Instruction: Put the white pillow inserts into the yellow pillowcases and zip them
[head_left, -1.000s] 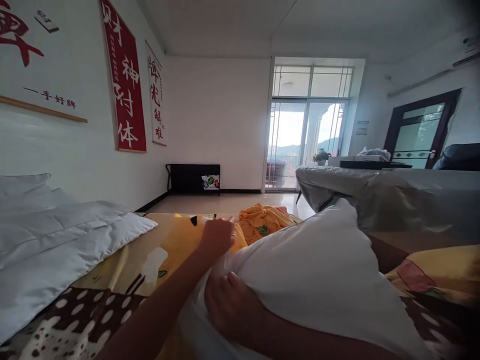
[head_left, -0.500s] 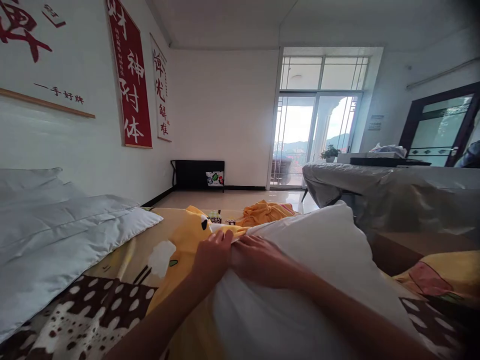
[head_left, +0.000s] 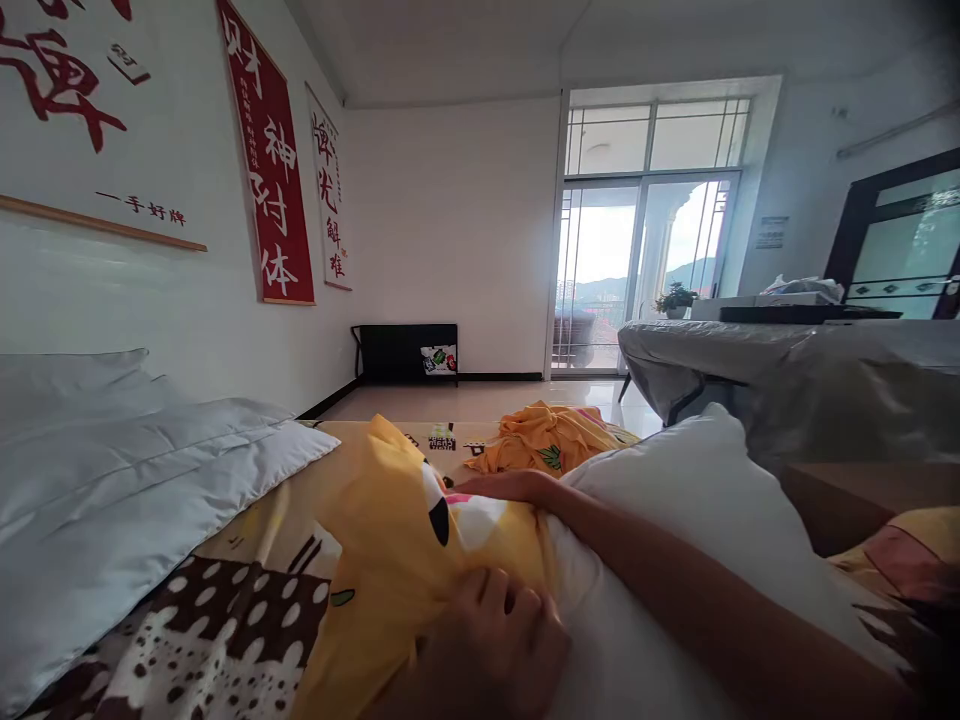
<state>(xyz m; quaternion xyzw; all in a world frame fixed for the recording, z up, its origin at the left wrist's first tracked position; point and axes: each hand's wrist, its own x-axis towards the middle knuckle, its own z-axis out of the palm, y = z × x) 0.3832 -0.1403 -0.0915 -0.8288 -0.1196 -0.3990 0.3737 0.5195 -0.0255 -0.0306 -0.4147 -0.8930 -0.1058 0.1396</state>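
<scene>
Left hand [head_left: 487, 640] was fisted on the yellow pillowcase [head_left: 390, 540], near centre. Right hand [head_left: 510, 487] lay at its far edge on the white pillow [head_left: 675, 500], fingers hidden. Casing looked partway on; the pillow's far corner probably needed seating.

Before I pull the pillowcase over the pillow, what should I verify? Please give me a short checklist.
1. Left hand grips pillowcase: ok.
2. Right hand at the pillowcase's far edge: ok; its grip: cannot tell, fingers hidden.
3. Pillow corner inside pillowcase: cannot tell, hidden.
4. Pillow covered: not ok, mostly bare.
5. Orange cloth clear of pillow: cannot tell.
</scene>
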